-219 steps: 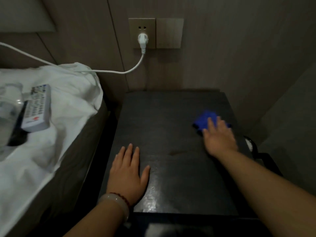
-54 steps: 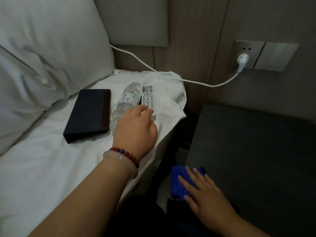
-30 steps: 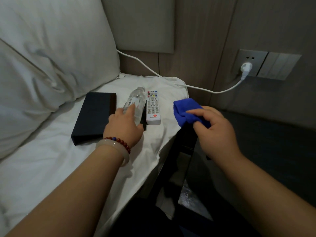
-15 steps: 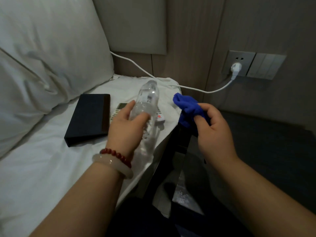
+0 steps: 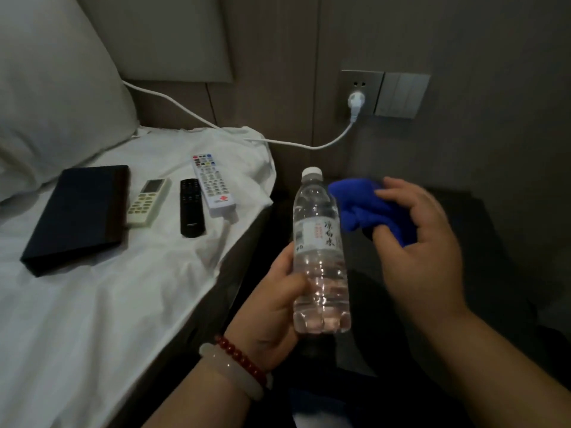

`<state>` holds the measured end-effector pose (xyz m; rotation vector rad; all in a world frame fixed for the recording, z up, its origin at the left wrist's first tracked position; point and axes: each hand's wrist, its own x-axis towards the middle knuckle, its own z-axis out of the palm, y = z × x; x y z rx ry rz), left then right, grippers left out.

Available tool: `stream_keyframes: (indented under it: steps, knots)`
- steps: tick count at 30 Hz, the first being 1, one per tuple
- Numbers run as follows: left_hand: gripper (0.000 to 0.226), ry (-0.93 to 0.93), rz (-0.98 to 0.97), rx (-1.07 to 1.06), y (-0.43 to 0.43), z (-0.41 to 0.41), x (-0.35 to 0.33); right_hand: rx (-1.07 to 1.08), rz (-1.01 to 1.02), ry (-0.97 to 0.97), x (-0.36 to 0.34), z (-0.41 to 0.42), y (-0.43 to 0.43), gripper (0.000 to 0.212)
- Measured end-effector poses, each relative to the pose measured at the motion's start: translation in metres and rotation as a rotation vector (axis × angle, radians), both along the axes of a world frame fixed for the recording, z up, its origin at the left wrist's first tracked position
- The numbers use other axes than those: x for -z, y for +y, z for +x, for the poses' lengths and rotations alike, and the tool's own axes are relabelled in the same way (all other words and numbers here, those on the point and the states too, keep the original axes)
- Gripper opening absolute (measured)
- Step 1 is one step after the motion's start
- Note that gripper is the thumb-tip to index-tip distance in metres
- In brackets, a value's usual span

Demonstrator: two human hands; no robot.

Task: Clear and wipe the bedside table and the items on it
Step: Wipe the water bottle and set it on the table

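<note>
- left hand point(image 5: 275, 291) is wrapped round the lower half of a clear plastic water bottle with a white cap point(image 5: 319, 257), held upright over the dark tabletop point(image 5: 494, 230), near its bed-side edge
- right hand point(image 5: 420, 242) has its fingers curled, pinching a bunched blue cloth point(image 5: 361, 208) just beside the bottle's neck

Left wrist first: a smooth, thick, milky-pale translucent bangle point(image 5: 230, 376) rings it and catches a soft sheen along its rounded edge. Touching it on the side toward the left hand point(image 5: 272, 307) runs a single strand of small, round, glossy dark-red beads point(image 5: 242, 355), strung close together. Both arms are bare right down to the lower edge of the view, the left forearm point(image 5: 191, 403) and the right forearm point(image 5: 494, 366) alike, and the right hand point(image 5: 428, 242) comes through a little smeared by blur, its fingertips softer in outline than its wrist.
</note>
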<state>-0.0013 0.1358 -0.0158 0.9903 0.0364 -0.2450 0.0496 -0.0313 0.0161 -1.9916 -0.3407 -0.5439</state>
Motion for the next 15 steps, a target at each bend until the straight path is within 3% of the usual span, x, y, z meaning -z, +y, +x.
stream_keyframes:
  steps: [5,8,10,13,15]
  knots:
    - [0.060,0.063,-0.149,0.019,-0.026,-0.001,0.008,-0.290,-0.115,-0.080,0.023,-0.026,-0.010,0.037]
    - [0.045,0.183,-0.119,-0.059,-0.044,-0.004,0.008,-0.373,-0.192,-0.186,0.033,-0.034,-0.013,0.036]
    - [0.052,0.197,-0.061,-0.076,-0.051,-0.004,0.011,-0.338,-0.226,-0.244,0.030,-0.023,-0.017,0.033]
    - [0.082,0.152,0.286,-0.046,-0.055,-0.007,0.019,-0.078,-0.186,-0.210,0.017,0.016,-0.029,0.035]
    - [0.095,0.173,0.361,0.001,-0.055,-0.010,0.023,0.000,-0.164,-0.185,0.010,0.027,-0.036,0.036]
